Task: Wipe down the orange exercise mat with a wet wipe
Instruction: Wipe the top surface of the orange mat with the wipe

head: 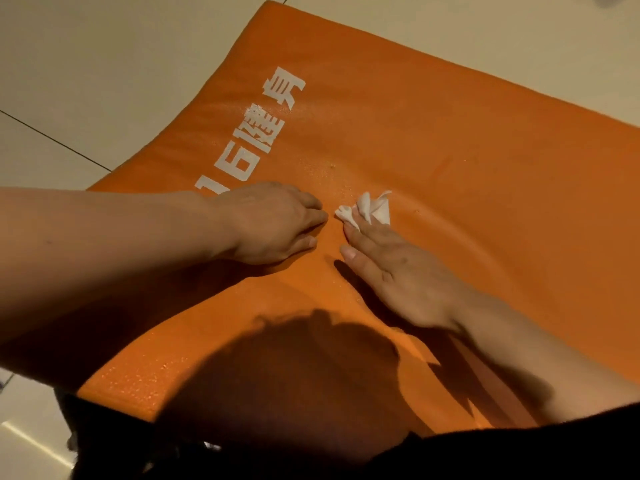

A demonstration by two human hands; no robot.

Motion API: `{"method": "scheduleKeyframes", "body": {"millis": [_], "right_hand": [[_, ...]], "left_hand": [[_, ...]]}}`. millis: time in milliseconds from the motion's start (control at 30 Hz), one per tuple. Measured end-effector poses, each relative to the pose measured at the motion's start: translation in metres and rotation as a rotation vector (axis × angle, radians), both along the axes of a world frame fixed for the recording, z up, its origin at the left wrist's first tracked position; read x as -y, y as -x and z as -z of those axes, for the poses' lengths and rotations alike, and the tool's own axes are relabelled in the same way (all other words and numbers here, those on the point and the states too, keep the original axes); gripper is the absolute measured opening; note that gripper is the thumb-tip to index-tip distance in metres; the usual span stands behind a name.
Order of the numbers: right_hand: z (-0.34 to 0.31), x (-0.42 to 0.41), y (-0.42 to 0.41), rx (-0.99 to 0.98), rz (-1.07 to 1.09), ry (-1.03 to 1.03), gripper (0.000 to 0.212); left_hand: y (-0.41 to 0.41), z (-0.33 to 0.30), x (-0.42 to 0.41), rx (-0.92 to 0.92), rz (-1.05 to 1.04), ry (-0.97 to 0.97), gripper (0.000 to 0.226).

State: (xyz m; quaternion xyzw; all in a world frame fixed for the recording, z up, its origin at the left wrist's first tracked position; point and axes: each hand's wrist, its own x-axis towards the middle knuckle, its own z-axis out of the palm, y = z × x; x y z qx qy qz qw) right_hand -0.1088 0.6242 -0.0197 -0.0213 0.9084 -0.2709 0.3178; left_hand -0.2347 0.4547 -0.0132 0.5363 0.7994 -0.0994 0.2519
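Observation:
The orange exercise mat (450, 161) lies flat on the floor and fills most of the view, with white printed characters along its left side. A crumpled white wet wipe (372, 207) sits on the mat near its middle. My right hand (391, 268) lies on the mat with straight fingers pressing the near part of the wipe. My left hand (273, 221) rests palm down on the mat just left of the wipe, fingers straight, fingertips a short gap from it. A damp sheen shows on the mat above the hands.
Pale floor tiles (86, 71) with dark grout lines surround the mat on the left and at the top. The shadow of my head falls on the mat's near part. Dark clothing (485, 452) fills the bottom edge.

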Motion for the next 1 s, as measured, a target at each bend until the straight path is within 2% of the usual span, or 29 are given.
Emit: {"method": "scheduleKeyframes", "body": {"millis": [133,200,367,467,600,700,800,867,1000], "right_hand": [[-0.002,0.004,0.013,0.056,-0.109,0.015,0.085],[0.012,-0.004,0.031,0.029,-0.103,0.003,0.082],[0.039,-0.047,0.038,-0.092,-0.019,-0.192,0.083],[0.03,-0.042,0.025,-0.021,0.017,-0.116,0.086],[0.034,-0.028,0.058,-0.069,-0.115,-0.033,0.081],[0.056,-0.056,0.097,-0.159,-0.094,-0.165,0.082],[0.068,-0.089,0.103,-0.232,0.03,-0.328,0.082],[0.066,-0.088,0.093,-0.216,0.091,-0.292,0.08],[0.064,-0.071,0.109,-0.193,-0.061,-0.15,0.08]], "left_hand": [[0.011,0.008,-0.001,0.012,-0.026,0.005,0.054],[0.017,0.013,-0.003,0.007,0.005,-0.026,0.051],[0.036,0.02,-0.013,0.029,0.001,-0.084,0.039],[0.047,0.027,-0.018,0.025,-0.012,-0.111,0.037],[0.058,0.039,-0.029,-0.01,-0.041,-0.187,0.045],[0.066,0.044,-0.037,-0.042,-0.057,-0.175,0.058],[0.081,0.049,-0.044,-0.063,-0.079,-0.127,0.067],[0.092,0.053,-0.047,-0.077,-0.075,-0.116,0.068],[0.102,0.059,-0.056,-0.088,-0.074,-0.041,0.067]]}}
